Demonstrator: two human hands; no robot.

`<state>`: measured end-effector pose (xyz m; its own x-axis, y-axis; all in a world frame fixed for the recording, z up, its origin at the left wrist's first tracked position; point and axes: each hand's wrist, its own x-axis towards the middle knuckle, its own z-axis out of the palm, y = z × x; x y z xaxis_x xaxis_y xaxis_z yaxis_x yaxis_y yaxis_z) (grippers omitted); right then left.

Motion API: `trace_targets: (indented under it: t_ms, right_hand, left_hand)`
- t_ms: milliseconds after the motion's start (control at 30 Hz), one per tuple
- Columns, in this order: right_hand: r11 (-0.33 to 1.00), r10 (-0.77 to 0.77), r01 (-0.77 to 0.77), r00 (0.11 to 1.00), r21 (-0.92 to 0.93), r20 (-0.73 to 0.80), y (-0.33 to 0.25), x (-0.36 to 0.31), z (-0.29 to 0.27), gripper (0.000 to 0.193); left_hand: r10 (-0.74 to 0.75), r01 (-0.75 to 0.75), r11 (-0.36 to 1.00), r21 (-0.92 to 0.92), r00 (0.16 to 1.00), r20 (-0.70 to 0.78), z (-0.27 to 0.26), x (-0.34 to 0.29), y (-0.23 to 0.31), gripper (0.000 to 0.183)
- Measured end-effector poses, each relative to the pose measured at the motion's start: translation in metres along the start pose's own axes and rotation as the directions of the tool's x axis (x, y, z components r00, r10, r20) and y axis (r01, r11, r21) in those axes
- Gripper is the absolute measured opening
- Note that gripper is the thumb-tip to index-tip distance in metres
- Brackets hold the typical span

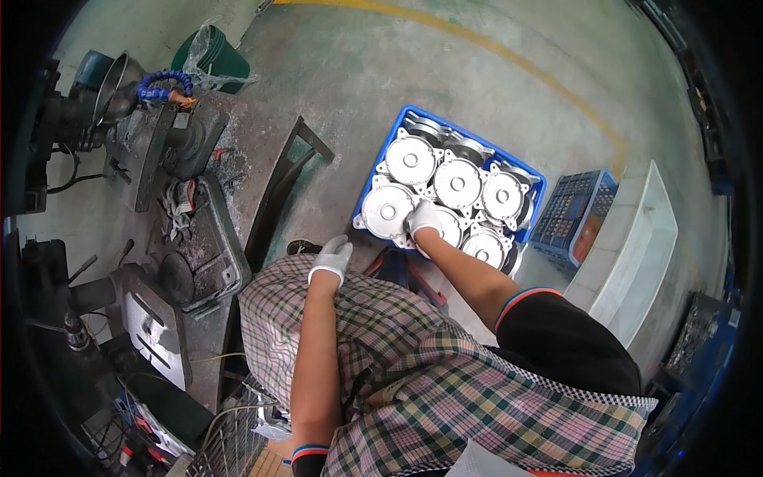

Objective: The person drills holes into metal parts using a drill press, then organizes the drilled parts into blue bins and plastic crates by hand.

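Observation:
My right hand (424, 219), in a white glove, reaches into a blue crate (363, 193) on the floor. Its fingers curl down at the edge of a round metal casting (451, 230) in the near row; the fingertips are partly hidden. Several more silvery castings, such as the one at the near left (389, 211), lie in the crate, each with a raised centre and lugs around the rim. Over my knee, beside the checked apron (274, 298), my gloved left hand (331, 259) holds nothing, its fingers stretched out.
At left stands a metal workbench (266, 187) with machine parts and a blue coolant hose (164, 79). Behind it is a green bucket (226, 63). A second blue crate (574, 208) and a long white trough (636, 262) stand to the right. Bottom left holds a wire basket (230, 441).

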<state>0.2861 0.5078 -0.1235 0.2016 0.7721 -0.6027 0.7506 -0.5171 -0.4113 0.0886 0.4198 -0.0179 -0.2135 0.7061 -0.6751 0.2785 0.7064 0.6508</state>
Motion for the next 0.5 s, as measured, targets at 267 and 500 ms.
trace_targets:
  t_ms: [267,500]
  right_hand:
    - [0.996,-0.084,0.078,0.987,-0.048,-0.135,0.035,0.051,-0.042,0.029]
    - [0.973,-0.078,0.037,0.981,-0.227,-0.178,0.036,0.117,-0.094,0.028]
  left_hand:
    - [0.015,-0.012,0.997,-0.075,0.999,0.049,0.001,0.008,-0.005,0.041]
    - [0.043,-0.035,0.992,-0.123,0.997,0.057,0.000,0.010,-0.010,0.040]
